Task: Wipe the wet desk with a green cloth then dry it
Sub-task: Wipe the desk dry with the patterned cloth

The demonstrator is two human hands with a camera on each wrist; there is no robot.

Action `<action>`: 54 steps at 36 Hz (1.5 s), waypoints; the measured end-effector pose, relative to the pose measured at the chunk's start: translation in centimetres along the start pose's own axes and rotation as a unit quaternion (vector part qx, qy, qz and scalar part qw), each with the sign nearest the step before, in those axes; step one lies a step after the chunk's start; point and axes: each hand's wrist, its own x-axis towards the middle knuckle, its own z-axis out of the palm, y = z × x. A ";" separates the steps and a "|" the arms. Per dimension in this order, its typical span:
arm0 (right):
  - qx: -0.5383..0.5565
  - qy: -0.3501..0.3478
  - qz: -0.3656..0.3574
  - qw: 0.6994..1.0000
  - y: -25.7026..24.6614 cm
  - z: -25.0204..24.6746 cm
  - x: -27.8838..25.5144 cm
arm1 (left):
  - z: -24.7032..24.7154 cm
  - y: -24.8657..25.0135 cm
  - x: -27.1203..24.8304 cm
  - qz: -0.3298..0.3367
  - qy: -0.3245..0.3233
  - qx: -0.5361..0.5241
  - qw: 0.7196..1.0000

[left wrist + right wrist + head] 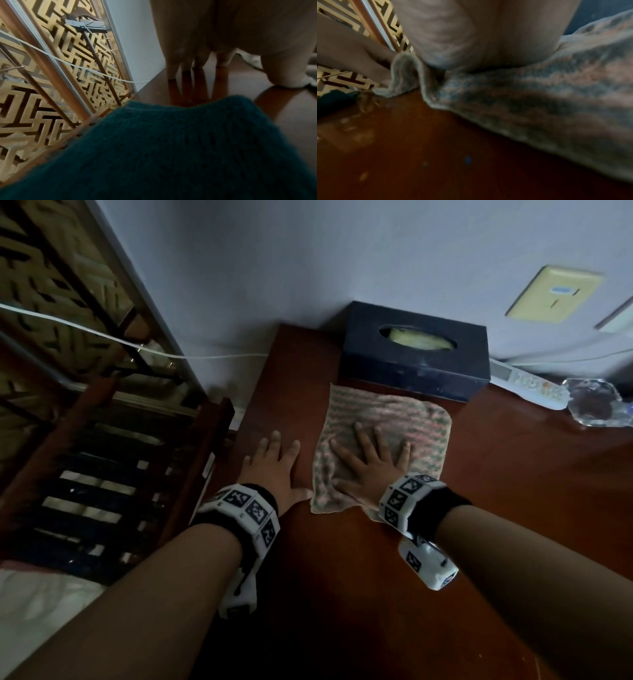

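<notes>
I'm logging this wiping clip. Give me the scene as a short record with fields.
surface: reddish-brown desk
cloth: green-and-pink striped cloth, spread flat
right hand: fingers spread, pressing the cloth
left hand: flat on bare desk beside the cloth
behind cloth: dark tissue box
far right: remote

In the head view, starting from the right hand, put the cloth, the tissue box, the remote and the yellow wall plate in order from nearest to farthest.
From the right hand:
1. Cloth: directly under the palm, pressed flat on the desk.
2. Tissue box: just beyond the cloth, against the wall.
3. Remote: right of the box.
4. Yellow wall plate: up on the wall, far right.
</notes>
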 end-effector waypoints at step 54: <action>-0.067 -0.018 -0.123 0.990 -0.9 -3.0 4.5 | -1.0 -1.7 -2.7 0.060 0.065 -0.001 0.996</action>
